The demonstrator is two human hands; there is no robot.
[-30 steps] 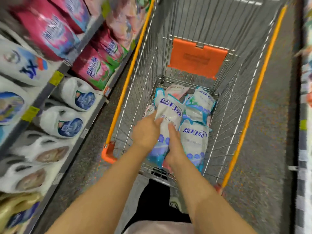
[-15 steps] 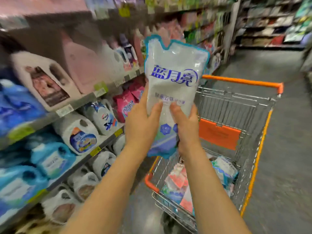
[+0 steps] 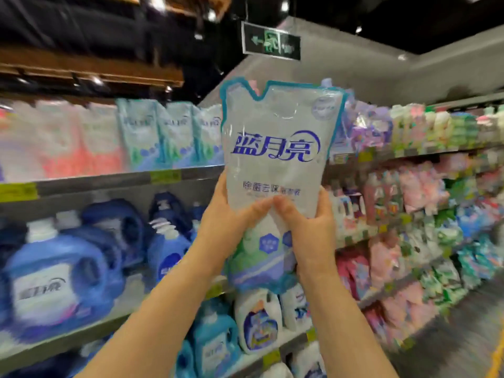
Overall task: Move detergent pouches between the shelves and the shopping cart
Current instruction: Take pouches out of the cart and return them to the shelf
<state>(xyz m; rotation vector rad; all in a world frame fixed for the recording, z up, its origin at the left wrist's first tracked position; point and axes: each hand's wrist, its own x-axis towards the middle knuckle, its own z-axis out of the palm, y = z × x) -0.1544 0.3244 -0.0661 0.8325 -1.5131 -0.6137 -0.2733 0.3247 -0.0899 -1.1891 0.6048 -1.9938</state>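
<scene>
Both my left hand (image 3: 226,227) and right hand (image 3: 311,233) grip one detergent pouch (image 3: 275,165), held high near the top shelf (image 3: 109,181); placing it beside the matching pouches (image 3: 169,135) remains, I judge.

This is a supermarket aisle given over to laundry goods. Long metal shelves (image 3: 109,182) run in tiers down the aisle, and their front edges carry yellow price labels (image 3: 165,176). The stock stands in repeated facings of the same product: blue detergent jugs (image 3: 54,282) on the middle tier, a row of detergent pouches (image 3: 174,135) upright on the top tier, white jugs (image 3: 257,320) lower down, and pink and green packs (image 3: 387,257) farther along. A green emergency exit sign (image 3: 271,45) hangs from a dark, open ceiling (image 3: 381,9) with small spotlights, above a grey floor (image 3: 450,350).
</scene>
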